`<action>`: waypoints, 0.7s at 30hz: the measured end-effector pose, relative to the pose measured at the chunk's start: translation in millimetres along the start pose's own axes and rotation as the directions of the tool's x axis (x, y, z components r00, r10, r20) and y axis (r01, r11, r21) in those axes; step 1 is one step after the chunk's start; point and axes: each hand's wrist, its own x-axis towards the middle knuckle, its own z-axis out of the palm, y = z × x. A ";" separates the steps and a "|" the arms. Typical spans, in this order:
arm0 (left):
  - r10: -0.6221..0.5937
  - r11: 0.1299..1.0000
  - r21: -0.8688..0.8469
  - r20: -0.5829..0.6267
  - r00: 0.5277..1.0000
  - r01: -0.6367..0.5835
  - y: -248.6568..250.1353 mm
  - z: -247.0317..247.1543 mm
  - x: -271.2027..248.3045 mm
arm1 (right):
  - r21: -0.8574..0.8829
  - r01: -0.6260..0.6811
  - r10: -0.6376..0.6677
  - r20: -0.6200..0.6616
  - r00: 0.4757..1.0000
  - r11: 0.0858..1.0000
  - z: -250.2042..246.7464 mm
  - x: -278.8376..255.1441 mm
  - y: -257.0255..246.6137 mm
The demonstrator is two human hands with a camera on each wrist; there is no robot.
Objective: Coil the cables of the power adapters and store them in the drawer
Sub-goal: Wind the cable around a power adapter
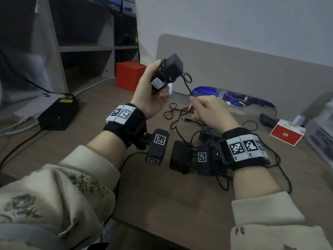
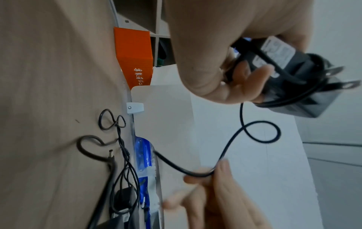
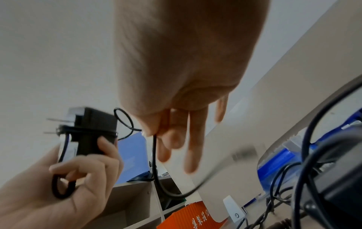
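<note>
My left hand (image 1: 153, 92) grips a black power adapter (image 1: 168, 71) above the desk, with several turns of its thin black cable wound around the body (image 2: 290, 72). The free cable (image 1: 187, 83) leaves the adapter in a small loop and runs down to my right hand (image 1: 203, 109), which pinches it between thumb and fingers (image 3: 154, 131). The rest of that cable (image 1: 173, 112) lies in loose curls on the desk, its barrel plug (image 1: 187, 120) beside my right hand. Other black adapters (image 1: 180, 156) with tangled leads lie under my right wrist.
A red box (image 1: 129, 74) stands at the back by a shelf unit (image 1: 81, 49). A black power brick (image 1: 57, 114) sits at left, a blue plastic packet (image 1: 232, 96) along the beige partition (image 1: 252, 69), and a red-and-white box (image 1: 286, 134) at right.
</note>
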 end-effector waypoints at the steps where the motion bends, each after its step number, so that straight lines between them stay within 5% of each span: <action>1: 0.013 1.000 -0.021 -0.066 0.998 -0.015 2.7 -1.8 1.5 | 0.035 0.001 0.000 -0.014 1.000 0.999 -1.1 0.2 0.6; 4: 0.043 0.999 -0.008 -0.179 0.983 -0.045 4.9 -4.9 4.0 | 0.000 0.028 -0.028 -0.019 0.999 1.000 -0.9 1.0 0.7; 12: -0.037 0.956 0.285 -0.095 0.995 0.063 -3.7 2.9 -2.4 | 0.096 0.075 -0.043 -0.295 0.954 0.993 -0.8 5.9 3.3; 16: -0.184 0.880 0.429 -0.085 0.979 0.202 -8.6 11.8 -9.8 | -0.015 0.234 -0.231 -0.230 0.945 0.972 0.8 3.8 2.0; 21: -0.270 0.848 0.466 -0.033 0.962 0.254 -8.5 16.3 -14.7 | 0.011 0.276 -0.269 -0.195 0.943 0.961 2.4 8.5 6.1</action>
